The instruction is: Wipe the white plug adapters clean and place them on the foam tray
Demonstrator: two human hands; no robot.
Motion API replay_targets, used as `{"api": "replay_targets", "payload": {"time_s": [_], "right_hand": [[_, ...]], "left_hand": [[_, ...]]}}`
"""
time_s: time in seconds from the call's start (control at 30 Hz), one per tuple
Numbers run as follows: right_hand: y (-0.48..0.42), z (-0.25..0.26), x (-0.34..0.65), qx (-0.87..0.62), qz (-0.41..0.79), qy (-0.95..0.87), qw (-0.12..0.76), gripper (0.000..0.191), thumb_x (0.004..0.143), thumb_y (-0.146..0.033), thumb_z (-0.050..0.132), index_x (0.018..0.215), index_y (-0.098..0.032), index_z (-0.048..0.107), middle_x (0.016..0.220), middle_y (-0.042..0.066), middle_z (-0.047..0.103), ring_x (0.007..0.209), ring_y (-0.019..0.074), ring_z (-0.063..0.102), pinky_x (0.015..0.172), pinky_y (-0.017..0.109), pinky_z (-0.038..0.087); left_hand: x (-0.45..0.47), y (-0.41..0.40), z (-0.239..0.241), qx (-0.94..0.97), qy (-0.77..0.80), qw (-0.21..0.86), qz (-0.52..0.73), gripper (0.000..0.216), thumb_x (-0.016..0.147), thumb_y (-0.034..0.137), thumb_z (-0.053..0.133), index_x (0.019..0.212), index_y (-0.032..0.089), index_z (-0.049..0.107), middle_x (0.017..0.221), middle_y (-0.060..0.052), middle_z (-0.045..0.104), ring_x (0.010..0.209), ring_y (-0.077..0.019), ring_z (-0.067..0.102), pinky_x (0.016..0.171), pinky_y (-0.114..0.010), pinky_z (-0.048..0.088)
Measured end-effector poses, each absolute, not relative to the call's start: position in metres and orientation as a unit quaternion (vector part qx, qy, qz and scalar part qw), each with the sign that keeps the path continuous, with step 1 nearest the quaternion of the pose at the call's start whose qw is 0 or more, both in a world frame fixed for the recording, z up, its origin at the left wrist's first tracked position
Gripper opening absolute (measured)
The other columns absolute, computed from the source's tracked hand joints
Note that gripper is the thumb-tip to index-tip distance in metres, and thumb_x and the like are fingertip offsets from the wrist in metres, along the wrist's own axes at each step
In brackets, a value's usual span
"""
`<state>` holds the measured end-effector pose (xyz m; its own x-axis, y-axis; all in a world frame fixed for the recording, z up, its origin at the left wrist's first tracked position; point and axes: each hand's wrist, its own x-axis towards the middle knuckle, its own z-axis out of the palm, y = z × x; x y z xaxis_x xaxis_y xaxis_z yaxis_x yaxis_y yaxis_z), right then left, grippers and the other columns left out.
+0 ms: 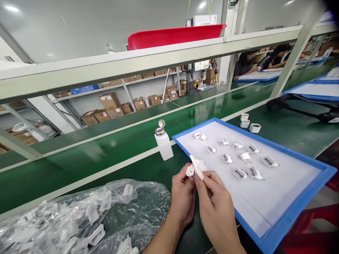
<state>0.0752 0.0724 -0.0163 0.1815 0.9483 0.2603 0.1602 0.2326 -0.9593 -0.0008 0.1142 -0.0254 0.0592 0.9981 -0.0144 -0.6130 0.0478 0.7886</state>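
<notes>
My left hand (183,195) is closed on a small white plug housing (190,170), with one end facing up. Pinched in my right hand (215,203) is a folded white wiping cloth (197,167), held against or right beside the housing. Whether the two touch is hard to tell. Just right of my hands lies a blue-rimmed white tray (265,208) bearing several white two-pin plug housings (245,157). Behind my hands stands a white dispenser bottle (164,145) with its metal lid flipped up.
A clear plastic bag (148,197) of white plug parts (96,235) spreads over the front left. Three white housings (255,128) stand beyond the tray. A black frame-like object (299,107) lies farther right. A pale shelf rail (159,60) crosses above the green bench. People sit at the far right.
</notes>
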Motion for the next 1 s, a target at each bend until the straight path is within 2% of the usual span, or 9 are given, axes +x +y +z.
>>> {"api": "replay_targets", "payload": {"time_s": [0.13,0.27,0.4,0.53,0.6,0.67,0.87,0.93,1.0], "right_hand": [[0.077,-0.019,0.077,-0.500,0.354,-0.548,0.570,0.036,0.104,-0.043,0.046,0.093,-0.020,0.071,0.093,0.004,0.060,0.079,0.0163,0.062,0.070,0.025,0.049],[0.081,-0.021,0.080,-0.507,0.356,-0.542,0.568,0.034,0.103,-0.043,0.048,0.102,-0.020,0.074,0.098,0.006,0.062,0.085,0.0181,0.064,0.069,0.025,0.049],[0.075,-0.009,0.088,-0.457,0.424,-0.543,0.563,0.036,0.104,-0.044,0.046,0.099,-0.021,0.074,0.098,0.006,0.064,0.085,0.0183,0.062,0.072,0.025,0.048],[0.074,-0.001,0.116,-0.520,0.394,-0.441,0.617,0.032,0.097,-0.050,0.059,0.090,-0.021,0.070,0.092,0.004,0.063,0.084,0.0186,0.058,0.069,0.023,0.047],[0.077,-0.005,0.130,-0.552,0.376,-0.386,0.636,0.033,0.092,-0.052,0.066,0.079,-0.021,0.066,0.081,0.001,0.057,0.077,0.0172,0.054,0.064,0.022,0.045],[0.080,-0.011,0.139,-0.549,0.413,-0.361,0.631,0.036,0.089,-0.053,0.069,0.074,-0.021,0.063,0.074,0.000,0.051,0.071,0.0159,0.049,0.061,0.022,0.044],[0.080,-0.022,0.133,-0.522,0.522,-0.300,0.604,0.041,0.080,-0.056,0.078,0.069,-0.019,0.061,0.074,-0.002,0.046,0.075,0.0145,0.046,0.067,0.019,0.048],[0.080,-0.021,0.130,-0.517,0.537,-0.285,0.603,0.041,0.078,-0.056,0.081,0.073,-0.019,0.065,0.077,-0.001,0.049,0.076,0.0143,0.046,0.068,0.019,0.048],[0.080,-0.019,0.130,-0.510,0.544,-0.273,0.608,0.040,0.076,-0.055,0.083,0.074,-0.019,0.065,0.079,-0.001,0.050,0.077,0.0142,0.045,0.069,0.020,0.048]], "left_hand": [[0.002,0.113,-0.025,0.310,0.329,0.658,0.602,0.030,0.080,0.042,0.083,0.080,0.015,0.069,0.068,0.005,0.051,0.061,-0.0074,0.039,0.058,-0.019,0.037],[0.003,0.112,-0.027,0.319,0.326,0.660,0.597,0.025,0.080,0.037,0.084,0.087,0.015,0.074,0.078,0.001,0.062,0.071,-0.0099,0.051,0.069,-0.021,0.044],[0.001,0.114,-0.027,0.251,0.328,0.679,0.607,0.023,0.078,0.033,0.085,0.085,0.014,0.075,0.078,-0.002,0.067,0.073,-0.0120,0.057,0.068,-0.020,0.047],[0.001,0.113,-0.016,0.219,0.304,0.692,0.617,0.040,0.087,0.050,0.074,0.090,0.010,0.076,0.086,-0.007,0.070,0.073,-0.0120,0.059,0.064,-0.020,0.050],[0.003,0.112,-0.009,0.215,0.299,0.705,0.606,0.046,0.091,0.053,0.068,0.089,0.008,0.075,0.082,-0.008,0.069,0.066,-0.0098,0.056,0.058,-0.018,0.048],[0.004,0.111,-0.005,0.206,0.298,0.709,0.605,0.045,0.090,0.051,0.069,0.087,0.007,0.074,0.079,-0.008,0.069,0.063,-0.0087,0.054,0.054,-0.017,0.045],[0.005,0.109,-0.008,0.228,0.327,0.696,0.598,0.045,0.092,0.054,0.066,0.085,0.010,0.070,0.079,-0.007,0.069,0.061,-0.0077,0.053,0.058,-0.018,0.045],[0.003,0.111,-0.010,0.261,0.368,0.685,0.573,0.046,0.093,0.056,0.060,0.082,0.012,0.066,0.076,-0.004,0.067,0.058,-0.0072,0.052,0.054,-0.018,0.042],[0.000,0.112,-0.013,0.335,0.475,0.643,0.498,0.050,0.095,0.061,0.050,0.076,0.016,0.060,0.067,-0.001,0.061,0.051,-0.0072,0.050,0.046,-0.018,0.036]]}}
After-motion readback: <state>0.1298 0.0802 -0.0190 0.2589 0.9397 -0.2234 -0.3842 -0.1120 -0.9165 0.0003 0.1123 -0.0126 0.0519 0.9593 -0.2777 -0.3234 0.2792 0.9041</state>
